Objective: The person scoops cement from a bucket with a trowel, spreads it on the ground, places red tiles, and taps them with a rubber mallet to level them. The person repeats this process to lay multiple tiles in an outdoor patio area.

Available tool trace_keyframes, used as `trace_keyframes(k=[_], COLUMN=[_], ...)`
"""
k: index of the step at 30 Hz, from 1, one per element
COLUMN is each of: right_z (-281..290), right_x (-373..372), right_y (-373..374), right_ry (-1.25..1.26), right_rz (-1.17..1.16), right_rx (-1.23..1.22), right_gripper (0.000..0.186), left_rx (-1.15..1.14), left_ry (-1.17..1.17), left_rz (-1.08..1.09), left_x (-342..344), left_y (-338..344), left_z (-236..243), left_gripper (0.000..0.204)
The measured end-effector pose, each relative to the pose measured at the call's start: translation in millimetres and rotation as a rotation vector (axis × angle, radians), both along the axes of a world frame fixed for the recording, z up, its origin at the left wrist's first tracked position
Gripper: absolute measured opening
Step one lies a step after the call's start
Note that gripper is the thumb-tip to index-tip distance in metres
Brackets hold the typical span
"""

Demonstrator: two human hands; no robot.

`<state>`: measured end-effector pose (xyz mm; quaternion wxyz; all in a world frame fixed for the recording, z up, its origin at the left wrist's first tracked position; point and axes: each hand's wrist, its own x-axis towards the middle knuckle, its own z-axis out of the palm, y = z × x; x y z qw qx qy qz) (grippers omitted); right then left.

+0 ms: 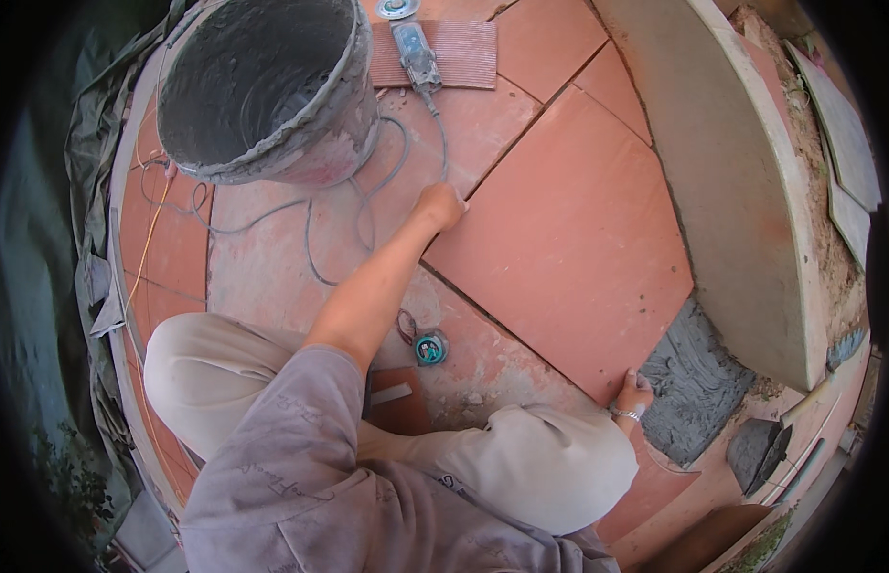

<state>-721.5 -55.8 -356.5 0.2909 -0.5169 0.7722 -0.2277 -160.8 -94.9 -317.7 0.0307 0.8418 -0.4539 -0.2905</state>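
Paved floor (253,267), red slab (568,229) between left hand (442,206) and right hand (634,392).

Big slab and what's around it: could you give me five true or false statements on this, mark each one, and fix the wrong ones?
1. The left hand is at an edge of the slab. True.
2. The bracelet is on the left wrist. False: it is on the wrist of the right hand.
3. Grey mortar shows beside the slab's lower right edge. True.
4. The tape lies on top of the slab. False: it lies to the left of the slab.
5. The bucket has grey mortar on its inside wall. True.
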Motion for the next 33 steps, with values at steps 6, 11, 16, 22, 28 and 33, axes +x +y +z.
trace_keyframes(k=[6,11,16,22,28,33], right_z=[3.4,2.5,2.2,23.2,65.1,88.9], right_x=[-1.0,0.7,-3.5,11.4,29.3,20.0], right_y=[-2.8,-4.1,-7.3,-14.6,-32.5,-52.9], right_ry=[0.065,0.122,0.181,0.354,0.54,0.314], right_rz=[0.051,0.051,0.041,0.099,0.121,0.191], right_rx=[0.007,0.082,0.134,0.268,0.382,0.293], right_gripper=[0.029,0.03,0.037,0.037,0.045,0.053], left_rx=[0.091,0.112,0.111,0.152,0.115,-0.15], left_ry=[-0.005,-0.046,-0.103,-0.193,-0.297,-0.123], left_rz=[0.028,-0.023,0.019,-0.299,-0.28,-0.376], left_x=[1.1,-2.1,-9.3,-1.1,-4.9,-51.3], left_y=[-4.5,-9.3,-11.3,-13.2,-29.9,-60.2], left_z=[-2.6,-4.8,-7.8,-8.0,19.4,40.2], left_gripper=[0.031,0.034,0.035,0.04,0.055,0.053])
